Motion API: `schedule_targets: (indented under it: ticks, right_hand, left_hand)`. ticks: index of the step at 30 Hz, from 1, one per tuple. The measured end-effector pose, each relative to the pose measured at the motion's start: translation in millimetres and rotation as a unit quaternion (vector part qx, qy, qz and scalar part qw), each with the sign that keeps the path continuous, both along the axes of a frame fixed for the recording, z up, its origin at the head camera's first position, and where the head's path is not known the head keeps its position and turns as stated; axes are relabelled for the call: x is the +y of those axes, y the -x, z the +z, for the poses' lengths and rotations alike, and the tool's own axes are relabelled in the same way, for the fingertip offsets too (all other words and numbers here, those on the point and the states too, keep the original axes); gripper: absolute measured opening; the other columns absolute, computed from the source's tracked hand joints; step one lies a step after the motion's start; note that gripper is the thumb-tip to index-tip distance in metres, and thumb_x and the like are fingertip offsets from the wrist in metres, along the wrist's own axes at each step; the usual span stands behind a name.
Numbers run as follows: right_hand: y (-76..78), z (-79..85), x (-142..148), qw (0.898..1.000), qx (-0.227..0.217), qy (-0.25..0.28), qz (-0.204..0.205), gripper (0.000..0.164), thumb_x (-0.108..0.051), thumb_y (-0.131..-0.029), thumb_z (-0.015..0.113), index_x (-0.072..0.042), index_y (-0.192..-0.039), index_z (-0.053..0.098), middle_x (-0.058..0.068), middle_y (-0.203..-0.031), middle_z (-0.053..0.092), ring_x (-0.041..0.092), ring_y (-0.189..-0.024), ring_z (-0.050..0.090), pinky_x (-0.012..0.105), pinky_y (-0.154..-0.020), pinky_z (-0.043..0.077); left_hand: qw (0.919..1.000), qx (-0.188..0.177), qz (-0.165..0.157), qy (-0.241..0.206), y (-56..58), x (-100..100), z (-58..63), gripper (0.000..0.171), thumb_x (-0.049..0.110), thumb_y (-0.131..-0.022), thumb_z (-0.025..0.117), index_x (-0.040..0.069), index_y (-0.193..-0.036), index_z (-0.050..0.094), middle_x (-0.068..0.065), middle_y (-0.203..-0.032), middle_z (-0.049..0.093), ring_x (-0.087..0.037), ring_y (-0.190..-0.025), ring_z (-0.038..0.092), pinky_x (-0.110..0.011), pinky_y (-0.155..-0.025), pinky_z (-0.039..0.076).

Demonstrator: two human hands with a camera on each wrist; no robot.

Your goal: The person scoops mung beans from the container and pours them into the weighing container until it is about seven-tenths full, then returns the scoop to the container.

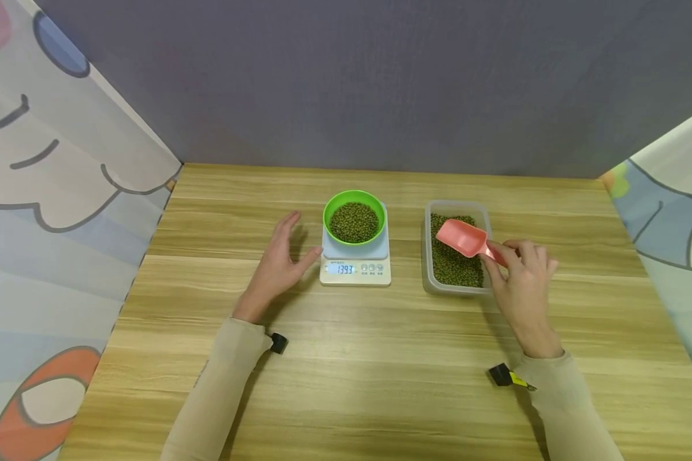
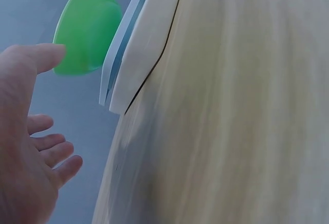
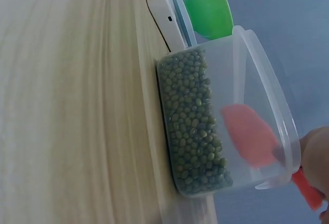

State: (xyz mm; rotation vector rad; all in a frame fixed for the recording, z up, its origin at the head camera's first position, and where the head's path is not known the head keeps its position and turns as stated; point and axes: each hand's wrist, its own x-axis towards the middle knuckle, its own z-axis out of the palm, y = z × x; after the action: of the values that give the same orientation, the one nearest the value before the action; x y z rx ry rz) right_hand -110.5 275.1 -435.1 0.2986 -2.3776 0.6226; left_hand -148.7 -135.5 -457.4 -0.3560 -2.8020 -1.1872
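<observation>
My right hand [image 1: 521, 282] pinches the handle of a pink scoop [image 1: 463, 237]. The scoop's bowl looks bare inside and hangs over the mung beans [image 1: 455, 266] in a clear plastic container [image 1: 429, 243]. Through the container's wall, the right wrist view shows the scoop [image 3: 249, 134] above the beans [image 3: 190, 126]. My left hand [image 1: 279, 266] is held with fingers extended and thumb apart, just left of a white kitchen scale [image 1: 354, 278]. A green bowl [image 1: 325, 221] with mung beans inside sits on the scale. In the left wrist view, the thumb overlaps the green bowl [image 2: 87, 29].
The scale's lit display [image 1: 341, 269] shows 139.3. Scale and container stand side by side on a wood-grain table [image 1: 380, 371]. A grey panel [image 1: 380, 83] rises behind the table, and cartoon-printed cloth [image 1: 46, 256] lines both sides.
</observation>
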Motion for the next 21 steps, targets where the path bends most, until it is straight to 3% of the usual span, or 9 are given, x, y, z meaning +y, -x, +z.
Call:
schedule_targets:
  ticks: [12,21]
  right_hand:
    - [3.0,11.7,-5.4,0.996,-0.056,-0.067,-0.014,0.025,-0.012,-0.075,0.076,0.005,-0.092,0.071,0.021,-0.091,0.060,0.037,-0.080,0.045,0.050,-0.062,0.025]
    - [8.1,13.7,-14.1,0.993,-0.087,-0.082,-0.017,0.027,-0.014,-0.076,0.076,0.006,-0.092,0.069,0.020,-0.087,0.058,0.036,-0.081,0.046,0.052,-0.067,0.030]
  left_hand:
    - [0.9997,-0.010,-0.001,0.022,-1.7,-7.7,1.4,0.087,0.053,-0.085,0.059,0.003,-0.148,0.026,-0.016,-0.153,0.023,-0.033,-0.136,0.026,-0.056,-0.109,0.027]
    - [0.9995,-0.017,0.003,0.028,-2.3,-8.2,0.1,0.088,0.056,-0.085,0.058,0.003,-0.148,0.026,-0.014,-0.153,0.024,-0.031,-0.136,0.026,-0.054,-0.110,0.027]
